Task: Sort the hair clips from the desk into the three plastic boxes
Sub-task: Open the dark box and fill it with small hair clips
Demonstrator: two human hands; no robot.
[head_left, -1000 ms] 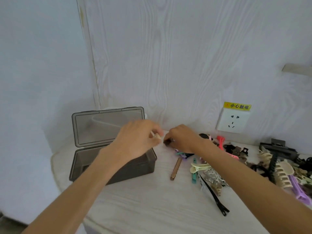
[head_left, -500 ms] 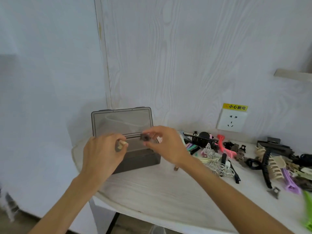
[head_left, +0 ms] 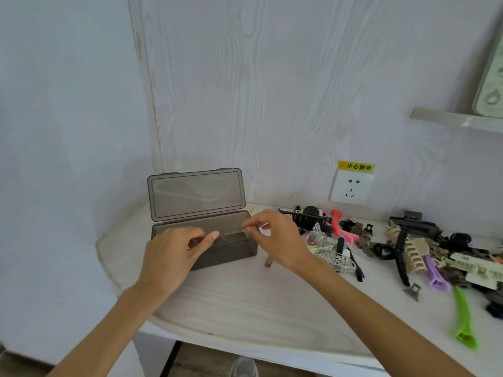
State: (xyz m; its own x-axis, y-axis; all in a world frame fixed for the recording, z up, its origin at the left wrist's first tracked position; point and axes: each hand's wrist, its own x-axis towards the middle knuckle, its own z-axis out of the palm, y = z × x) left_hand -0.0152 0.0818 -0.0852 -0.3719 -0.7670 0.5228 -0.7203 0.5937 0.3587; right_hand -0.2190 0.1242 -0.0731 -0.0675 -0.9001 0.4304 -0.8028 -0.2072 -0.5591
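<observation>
Both hands hover over the open smoky-grey plastic box (head_left: 223, 251) at the centre of the frame: the left hand (head_left: 168, 257) sits above its near-left part with fingers loosely curled and the thumb stretched out, and something small and brownish shows under the fingers, though whether it is gripped cannot be told; the right hand (head_left: 275, 238) hangs over the box's right end with thumb and forefinger pinched close, and whether anything lies between them is too small to tell. That box stands on the pale wood-grain desk (head_left: 245, 303), its clear lid (head_left: 196, 194) tipped up against the wall behind. A slim brown clip (head_left: 269, 263) lies on the desk just right of the box, partly hidden by the right wrist. To the right of the frame spreads the heap of hair clips (head_left: 408, 248), among them a silver butterfly clip (head_left: 321, 236), a beige claw clip (head_left: 415, 254), a purple clip (head_left: 435, 276) and, at lower right, a bright green clip (head_left: 464, 319). A white wall socket (head_left: 351, 187) with a yellow warning label sits on the wall above the heap
</observation>
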